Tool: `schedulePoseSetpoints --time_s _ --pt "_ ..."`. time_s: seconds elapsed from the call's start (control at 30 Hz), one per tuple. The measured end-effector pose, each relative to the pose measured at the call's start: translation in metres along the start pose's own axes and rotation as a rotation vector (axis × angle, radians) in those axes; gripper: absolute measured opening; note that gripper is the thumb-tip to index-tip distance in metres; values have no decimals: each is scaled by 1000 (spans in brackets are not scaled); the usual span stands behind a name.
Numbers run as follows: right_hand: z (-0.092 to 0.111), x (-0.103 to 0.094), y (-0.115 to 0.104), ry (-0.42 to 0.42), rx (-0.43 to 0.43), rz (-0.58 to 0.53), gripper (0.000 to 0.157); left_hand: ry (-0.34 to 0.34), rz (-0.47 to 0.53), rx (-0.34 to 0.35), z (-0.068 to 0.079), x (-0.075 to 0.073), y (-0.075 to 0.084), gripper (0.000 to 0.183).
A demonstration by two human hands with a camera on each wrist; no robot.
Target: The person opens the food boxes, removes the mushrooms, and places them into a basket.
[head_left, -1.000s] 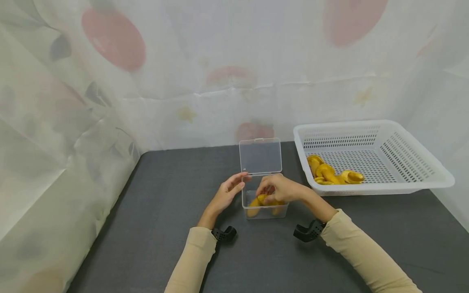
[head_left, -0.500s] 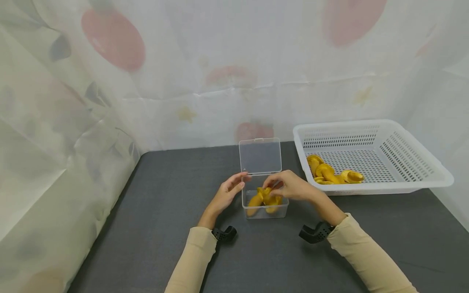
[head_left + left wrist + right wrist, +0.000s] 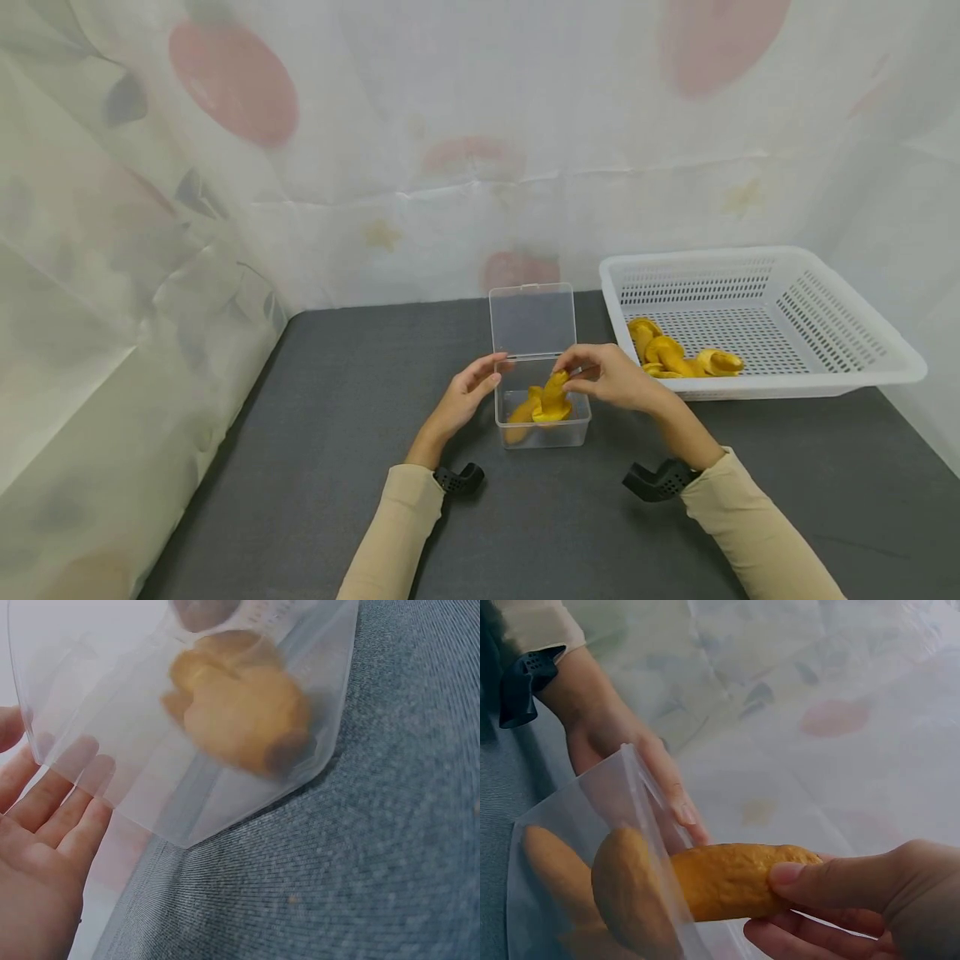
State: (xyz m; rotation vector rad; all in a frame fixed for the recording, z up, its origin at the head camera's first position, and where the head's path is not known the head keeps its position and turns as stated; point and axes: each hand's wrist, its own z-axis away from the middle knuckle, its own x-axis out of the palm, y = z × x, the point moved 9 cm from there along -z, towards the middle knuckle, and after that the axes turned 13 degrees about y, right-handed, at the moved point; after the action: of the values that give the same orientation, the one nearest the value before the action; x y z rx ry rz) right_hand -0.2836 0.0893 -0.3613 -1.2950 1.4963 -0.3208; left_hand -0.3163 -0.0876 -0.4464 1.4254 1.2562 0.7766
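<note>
A clear plastic box (image 3: 573,435) stands on the dark table, its hinged lid (image 3: 532,320) raised at the back. My right hand (image 3: 621,380) pinches a yellow mushroom (image 3: 731,879) by the stem between thumb and fingers. The stem points up and the cap hangs inside the box. Another yellow mushroom (image 3: 521,414) lies at the left of the box; in the right wrist view it shows through the wall. Against the box's left side, my left hand (image 3: 457,405) rests with extended fingers near the back corner. Through the wall in the left wrist view, the mushrooms look blurred.
A white slotted basket (image 3: 862,358) stands at the right, close behind my right forearm. Several yellow mushrooms (image 3: 663,350) lie in its left end. A patterned curtain (image 3: 450,108) hangs along the table's back edge and left side.
My right hand has risen out of the box and shifted right, turning the mushroom from lying among the others to stem-up. My left hand and the basket have stayed in place.
</note>
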Motion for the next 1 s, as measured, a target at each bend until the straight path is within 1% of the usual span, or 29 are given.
schedulePoseSetpoints --time_s 0.2,0.4,0.6,0.8,0.9,1.0 --pt "1 -10 -2 54 -18 0 21 -1 -9 13 0 0 0 42" --pt "3 -18 0 105 26 -15 22 2 -15 14 0 0 -2 41" --pt "5 -26 5 163 59 -82 24 5 -22 17 0 -1 -2 41" --pt "7 -40 3 207 16 -183 23 7 -1 9 0 -1 -1 42" --pt "8 -47 2 227 10 -199 23 8 6 10 0 -1 -1 42" --pt "9 -54 3 249 27 -183 23 7 6 12 0 -1 -1 41"
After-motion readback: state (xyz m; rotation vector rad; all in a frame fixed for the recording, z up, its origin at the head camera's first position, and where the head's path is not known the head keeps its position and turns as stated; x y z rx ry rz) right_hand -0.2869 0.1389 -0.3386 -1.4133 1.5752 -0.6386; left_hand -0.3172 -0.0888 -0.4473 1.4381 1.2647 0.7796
